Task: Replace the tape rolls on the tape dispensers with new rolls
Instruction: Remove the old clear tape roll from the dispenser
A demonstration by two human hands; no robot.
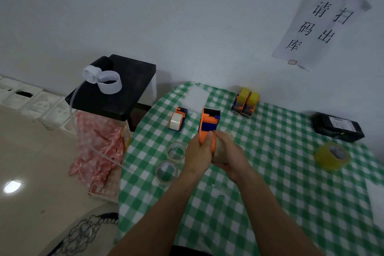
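An orange and blue tape dispenser (209, 120) stands mid-table, its near end between my hands. My left hand (200, 151) grips the orange body. My right hand (227, 150) wraps a pale clear tape roll (220, 151) pressed against the dispenser's side. Two clear, nearly spent rolls (176, 150) (166, 172) lie just left of my hands. A second dispenser with a white roll (177, 119) sits to the left. Two dispensers with yellow rolls (246, 101) stand at the back by the wall. A loose yellow roll (332, 156) lies at the right.
The table carries a green checked cloth (270, 183). A black package (337, 129) lies at the far right near the wall. Left of the table stands a black stool (124, 91) with white paper rings, a pink bag (97, 147) below it.
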